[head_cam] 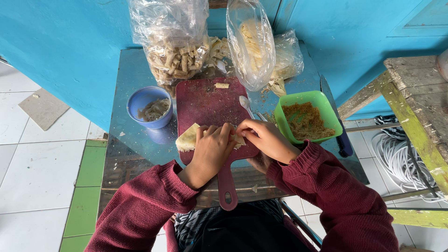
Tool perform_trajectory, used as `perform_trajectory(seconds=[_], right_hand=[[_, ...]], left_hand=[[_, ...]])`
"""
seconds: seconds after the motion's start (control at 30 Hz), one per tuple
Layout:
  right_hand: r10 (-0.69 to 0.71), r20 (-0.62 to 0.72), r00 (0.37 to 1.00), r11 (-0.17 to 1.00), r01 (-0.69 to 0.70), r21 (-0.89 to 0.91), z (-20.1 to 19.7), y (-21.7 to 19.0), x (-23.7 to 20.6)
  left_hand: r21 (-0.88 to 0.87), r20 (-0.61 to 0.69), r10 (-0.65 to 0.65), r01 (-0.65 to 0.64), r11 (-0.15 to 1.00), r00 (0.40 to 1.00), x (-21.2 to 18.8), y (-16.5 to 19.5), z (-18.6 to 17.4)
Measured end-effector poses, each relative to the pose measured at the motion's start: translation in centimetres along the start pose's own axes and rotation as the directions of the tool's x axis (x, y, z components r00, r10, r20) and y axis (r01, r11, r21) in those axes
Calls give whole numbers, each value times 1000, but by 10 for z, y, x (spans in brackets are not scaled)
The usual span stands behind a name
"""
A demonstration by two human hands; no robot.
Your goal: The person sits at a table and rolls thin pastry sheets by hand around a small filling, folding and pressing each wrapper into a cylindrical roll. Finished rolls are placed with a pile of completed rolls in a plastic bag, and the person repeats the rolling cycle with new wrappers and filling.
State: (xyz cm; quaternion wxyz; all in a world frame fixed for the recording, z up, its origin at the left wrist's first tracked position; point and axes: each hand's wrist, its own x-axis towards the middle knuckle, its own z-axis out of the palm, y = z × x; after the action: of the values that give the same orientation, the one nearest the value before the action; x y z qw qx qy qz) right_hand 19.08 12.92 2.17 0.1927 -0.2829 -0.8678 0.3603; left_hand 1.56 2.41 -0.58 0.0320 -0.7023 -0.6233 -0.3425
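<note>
Step in hand: rolling or folding a pale thin wrapper (188, 138) on the dark red cutting board (207, 105), centre of the frame; judged mid-roll, filling apparently already inside, since none shows.
Left hand (211, 148): laid flat over the middle of the wrapper, fingers bent and pressing down on it, not closed around anything.
Right hand (263, 136): fingertips pinching the right end of the wrapper, just right of centre; thumb hidden, so exact grasp hard to tell.
Wrapper: lying on the lower half of the board, left end poking out past the left hand, rest covered by both hands.
Green bowl (326, 108): right of the board, holding brown crumbs, near the right hand but apart from it.
Blue bowl (140, 100): left of the board, holding pale shredded filling.
Spoon (244, 103): resting at the board's right edge, just above the right hand.
Plastic bags (172, 37): top of the frame, one with finished rolled sticks, another with pale sheets.
Metal table (135, 144): beneath everything, against a turquoise wall.
Next move calls for: even pressure from both hands, ends kept tucked, roll kept tight so the thin sheet neither tears nor opens.
</note>
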Motion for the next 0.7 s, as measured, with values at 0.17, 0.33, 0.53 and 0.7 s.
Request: perform_trajectory(seconds=[0.17, 0.33, 0.53, 0.7], right_hand=[[-65, 10, 998, 992, 64, 106, 1, 3, 1], [-58, 3, 998, 993, 57, 106, 1, 5, 0], [-121, 6, 993, 992, 120, 29, -2, 2, -2], [-250, 25, 968, 963, 252, -95, -3, 2, -2]], left_hand=[[27, 0, 17, -17, 999, 1000, 1, 2, -4], [43, -15, 48, -47, 998, 999, 1, 2, -6], [-10, -30, 25, -25, 1000, 999, 1, 0, -2], [-44, -22, -13, 12, 999, 1000, 2, -2, -2]])
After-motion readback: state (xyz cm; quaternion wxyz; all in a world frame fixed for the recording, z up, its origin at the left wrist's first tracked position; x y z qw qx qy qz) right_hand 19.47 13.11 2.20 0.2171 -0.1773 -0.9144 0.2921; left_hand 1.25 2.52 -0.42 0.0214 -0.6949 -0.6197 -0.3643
